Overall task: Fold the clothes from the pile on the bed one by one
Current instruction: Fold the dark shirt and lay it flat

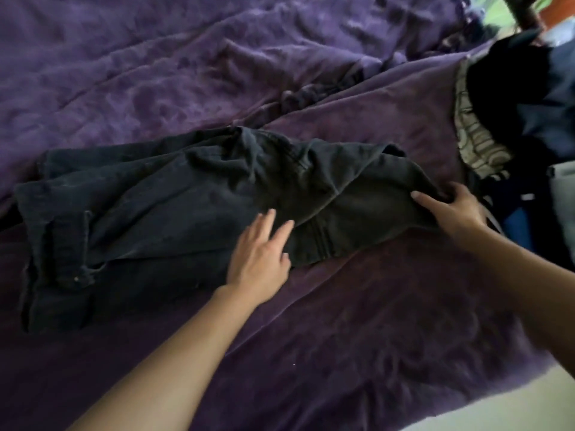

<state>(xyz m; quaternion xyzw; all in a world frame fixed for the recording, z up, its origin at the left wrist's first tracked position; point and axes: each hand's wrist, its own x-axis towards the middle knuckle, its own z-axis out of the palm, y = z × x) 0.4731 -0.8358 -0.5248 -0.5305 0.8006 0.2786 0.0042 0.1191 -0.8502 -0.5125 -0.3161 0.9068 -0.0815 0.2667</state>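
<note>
A pair of dark grey trousers (161, 206) lies stretched left to right across the purple bed cover (357, 321), creased in the middle. My left hand (258, 262) rests flat on the cloth near its lower edge, fingers straight. My right hand (451, 209) grips the right end of the trousers, thumb on top and fingers curled under the fabric. The pile of clothes (522, 119) sits at the right edge of the bed, dark garments over a patterned beige piece.
A rumpled lighter purple blanket (155, 63) covers the far half of the bed. The bed's near right corner gives way to pale floor (513, 409). A dark wooden post (529, 10) stands at the top right behind the pile.
</note>
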